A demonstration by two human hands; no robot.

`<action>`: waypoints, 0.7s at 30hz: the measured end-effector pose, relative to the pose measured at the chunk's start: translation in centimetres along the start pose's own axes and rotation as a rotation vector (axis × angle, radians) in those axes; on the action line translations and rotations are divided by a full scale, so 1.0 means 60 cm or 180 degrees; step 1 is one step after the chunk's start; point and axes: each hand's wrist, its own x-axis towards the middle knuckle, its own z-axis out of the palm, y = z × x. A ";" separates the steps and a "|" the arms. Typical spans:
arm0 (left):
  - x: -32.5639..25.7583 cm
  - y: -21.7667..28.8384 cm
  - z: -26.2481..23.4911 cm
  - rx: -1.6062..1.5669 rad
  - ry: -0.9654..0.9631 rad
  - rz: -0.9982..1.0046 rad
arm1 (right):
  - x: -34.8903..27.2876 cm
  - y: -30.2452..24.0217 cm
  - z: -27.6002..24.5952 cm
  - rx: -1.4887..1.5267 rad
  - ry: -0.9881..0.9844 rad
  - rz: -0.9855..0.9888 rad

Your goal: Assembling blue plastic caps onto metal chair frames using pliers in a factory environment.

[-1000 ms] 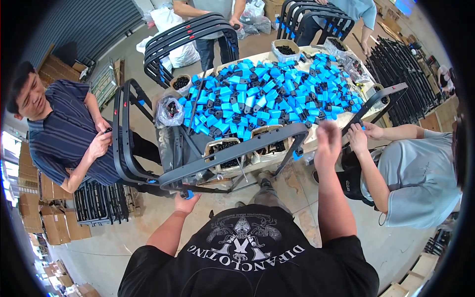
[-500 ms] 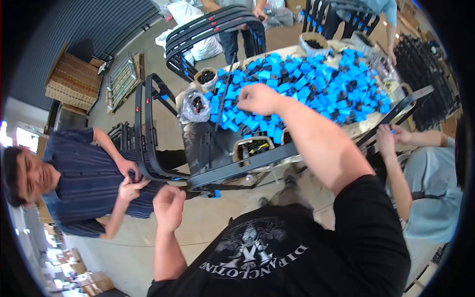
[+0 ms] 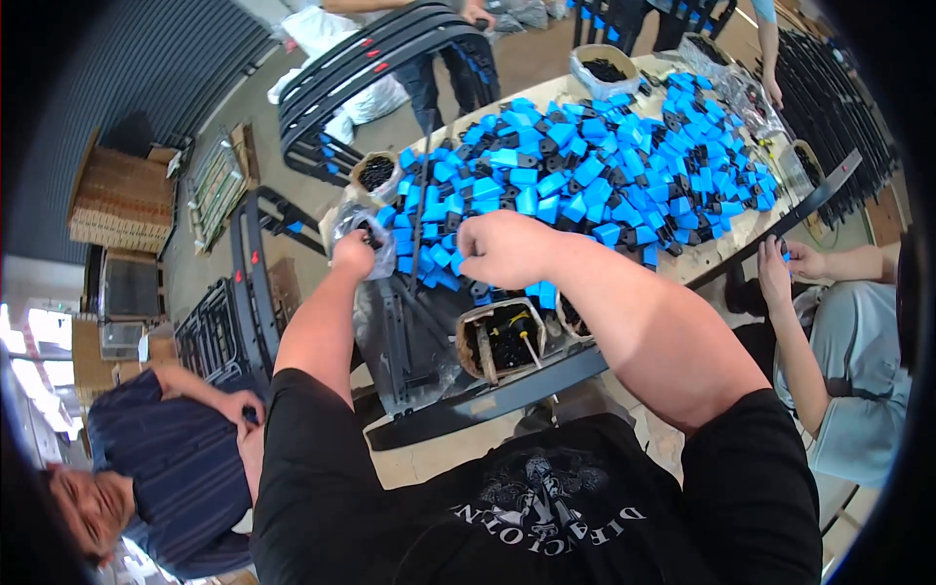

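Note:
My left hand (image 3: 353, 255) reaches to the clear plastic bag (image 3: 382, 261) at the table's left end, where small dark parts show. Its fingertips are hidden at the bag. Over the near left part of a heap of blue-and-black plastic pieces (image 3: 556, 185), my right hand (image 3: 499, 250) is closed, fingers curled under. What it holds, if anything, is hidden. Just below that hand stands an open box (image 3: 466, 341) with a yellow-and-black-handled screwdriver (image 3: 526, 330) in it. A long black metal bar (image 3: 487, 402) runs along the table's near edge.
Curved black frames (image 3: 255, 283) stand left of the table, with more (image 3: 390, 54) behind it. A person in a dark striped shirt (image 3: 185, 468) is at the left; another in grey-green (image 3: 853, 361) sits at the right. Tubs of black parts (image 3: 376, 174) rest on the table (image 3: 655, 70).
My left hand has gone from beside my body forward to the plastic bag. My right hand stays closed near the heap. The person at the left appears lower in the view.

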 end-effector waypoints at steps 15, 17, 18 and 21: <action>-0.142 0.132 -0.153 -0.0368 0.0599 0.0462 | -0.003 0.001 -0.016 -0.0271 -0.0135 0.0144; -0.235 0.206 -0.205 -0.1245 0.0615 0.0697 | -0.003 0.011 -0.014 -0.0246 -0.0038 0.0136; -0.285 0.232 -0.225 -0.1797 0.0578 0.0874 | -0.002 0.011 -0.015 -0.0267 -0.0027 0.0106; -0.426 0.267 -0.260 -0.1800 0.0540 0.1421 | -0.001 0.011 -0.019 -0.0398 -0.0097 0.0100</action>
